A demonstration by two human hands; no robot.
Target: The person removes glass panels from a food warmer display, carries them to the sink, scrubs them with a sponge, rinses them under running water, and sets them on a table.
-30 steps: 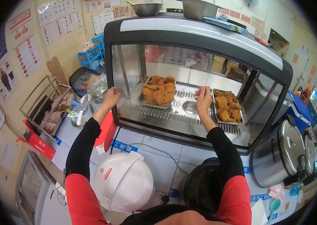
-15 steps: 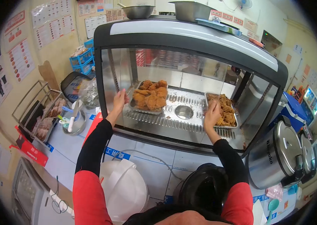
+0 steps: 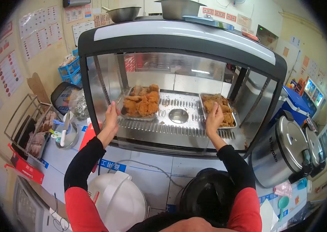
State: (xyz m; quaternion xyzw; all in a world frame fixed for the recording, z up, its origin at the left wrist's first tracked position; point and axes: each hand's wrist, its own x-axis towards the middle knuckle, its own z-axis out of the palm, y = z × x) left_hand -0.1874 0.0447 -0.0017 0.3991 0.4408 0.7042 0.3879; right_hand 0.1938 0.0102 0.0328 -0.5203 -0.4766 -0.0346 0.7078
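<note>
A glass-fronted display case (image 3: pixel 183 33) stands before me. My left hand (image 3: pixel 111 119) is closed on the left edge of a clear panel (image 3: pixel 183 67) at the case front, near the left tray of fried chicken (image 3: pixel 142 102). My right hand (image 3: pixel 214 120) grips the panel's right edge, in front of the right tray of fried chicken (image 3: pixel 227 116), and hides part of it. Between the trays is a round hole (image 3: pixel 178 116) in the slotted metal floor.
A white lidded pot (image 3: pixel 119 197) and a black bucket (image 3: pixel 210 195) stand close below. At right is a steel cooker (image 3: pixel 279 152). A wire rack (image 3: pixel 35 127) and utensil bowl (image 3: pixel 67 137) are at left. Metal bowls (image 3: pixel 124 14) sit on the case.
Both hands and the clear panel have shifted right relative to the case. My right hand has gone from beside the round hole to in front of the right tray. The view has turned slightly.
</note>
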